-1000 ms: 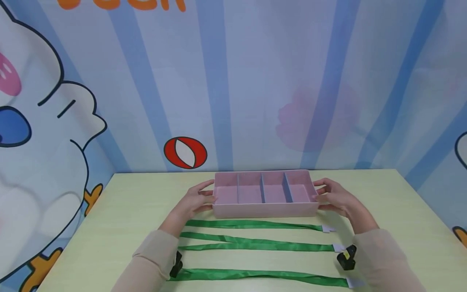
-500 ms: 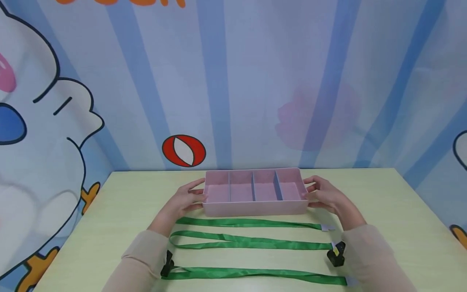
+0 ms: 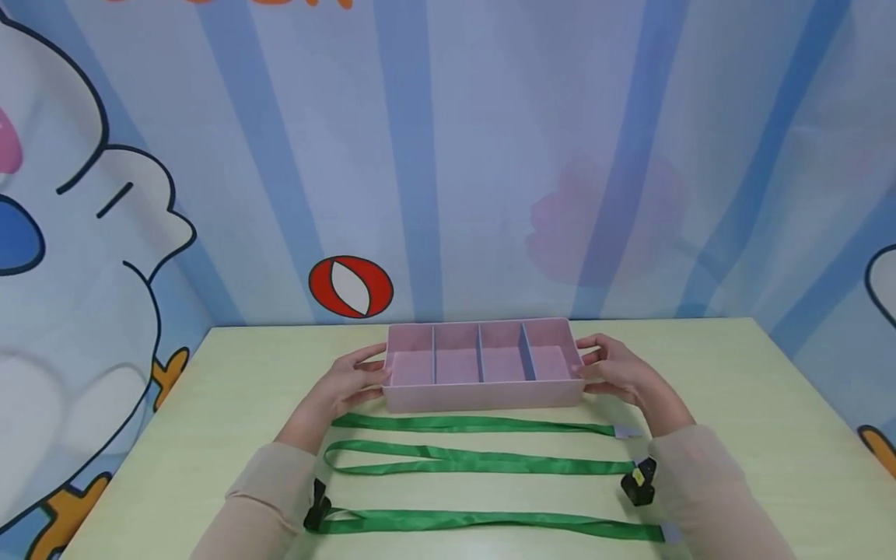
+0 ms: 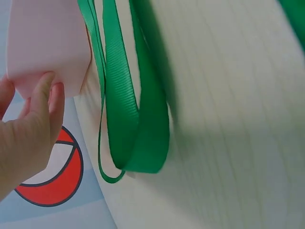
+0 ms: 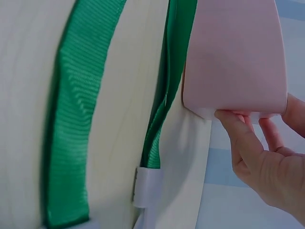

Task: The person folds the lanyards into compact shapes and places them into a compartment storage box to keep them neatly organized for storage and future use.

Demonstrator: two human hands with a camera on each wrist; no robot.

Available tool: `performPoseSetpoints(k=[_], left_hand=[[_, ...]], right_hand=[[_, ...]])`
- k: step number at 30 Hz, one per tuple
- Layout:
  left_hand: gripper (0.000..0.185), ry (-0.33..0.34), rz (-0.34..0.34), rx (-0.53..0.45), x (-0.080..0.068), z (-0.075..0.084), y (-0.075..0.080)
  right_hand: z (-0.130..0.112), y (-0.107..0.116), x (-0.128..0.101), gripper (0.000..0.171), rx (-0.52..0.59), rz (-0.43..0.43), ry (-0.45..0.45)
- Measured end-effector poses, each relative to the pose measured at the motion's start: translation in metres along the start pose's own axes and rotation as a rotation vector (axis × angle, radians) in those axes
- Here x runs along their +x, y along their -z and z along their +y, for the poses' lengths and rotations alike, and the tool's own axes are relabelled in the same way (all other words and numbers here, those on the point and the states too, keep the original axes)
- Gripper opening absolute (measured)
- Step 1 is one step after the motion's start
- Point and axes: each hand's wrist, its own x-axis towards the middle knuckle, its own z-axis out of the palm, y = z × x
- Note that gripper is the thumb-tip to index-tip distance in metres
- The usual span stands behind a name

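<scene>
A shallow pink rectangular tray with four compartments (image 3: 481, 364) sits on the pale green bench (image 3: 735, 404), toward the far edge and roughly midway between the left and right edges, all four compartments bare. The left hand (image 3: 348, 381) grips the tray's left end: in the left wrist view the thumb and fingertips (image 4: 45, 90) curl round the pink corner, pinching the end wall. The right hand (image 3: 616, 372) does the same at the right end, its fingers (image 5: 238, 138) wrapped under and around the tray's rim. Just beside the tray's near wall, toward the near edge of the bench, lie three long green woven ribbon lanyards (image 3: 476, 460) in parallel rows running left to right; the nearest to the tray almost touches its wall, with pale tabs at their right ends. A small black clip (image 3: 316, 505) shows at the left end of the row closest to the near edge, another black clip (image 3: 638, 484) by the right wrist. The step in hand looks like squaring up or placing the tray with both hands before anything goes into it. The next move would likely call for letting go at both ends without nudging the tray, then reaching toward the near edge for one lanyard, which is limp and will need gathering to fit a narrow compartment.
</scene>
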Motion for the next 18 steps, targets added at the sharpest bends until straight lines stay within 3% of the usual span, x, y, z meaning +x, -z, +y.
performPoseSetpoints(k=[4,10,15,18], left_hand=[[0.055,-0.058,-0.049,0.075,-0.003,-0.007,0.007],[0.051,-0.129,-0.034,0.266,-0.011,-0.013,0.025],[0.042,-0.238,-0.02,0.465,-0.02,-0.012,0.044],[0.039,-0.248,-0.002,0.538,-0.026,-0.014,0.054]], right_hand=[[0.002,0.001,-0.001,0.059,-0.001,-0.002,-0.012],[0.009,0.011,-0.005,0.066,-0.037,-0.092,-0.012],[0.014,0.026,-0.012,0.071,-0.065,-0.163,0.02],[0.018,0.034,-0.016,0.069,-0.104,-0.18,0.051]])
